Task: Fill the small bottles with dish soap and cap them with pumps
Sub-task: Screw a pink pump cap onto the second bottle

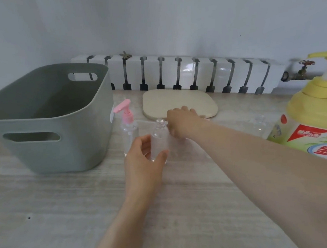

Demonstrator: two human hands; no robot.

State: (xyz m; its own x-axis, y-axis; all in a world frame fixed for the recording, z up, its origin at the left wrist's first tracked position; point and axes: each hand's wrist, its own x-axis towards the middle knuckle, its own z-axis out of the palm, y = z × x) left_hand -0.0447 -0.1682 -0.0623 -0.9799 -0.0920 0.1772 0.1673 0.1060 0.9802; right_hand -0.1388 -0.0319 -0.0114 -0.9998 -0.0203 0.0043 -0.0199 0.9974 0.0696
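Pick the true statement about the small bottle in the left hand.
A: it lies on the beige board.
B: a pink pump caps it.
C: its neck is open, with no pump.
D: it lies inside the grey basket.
C: the bottle gripped by the left hand shows a bare open neck; the pink pump sits on the neighbouring bottle.

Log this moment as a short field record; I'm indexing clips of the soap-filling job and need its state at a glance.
left hand: holds the uncapped small bottle upright
right hand: reaches past that bottle, at the near edge of the beige board; grip hidden
pink-pump bottle: capped, standing beside the basket
third bottle: clear, blurred, next to the dish soap jug
soap level in bottles: cannot tell
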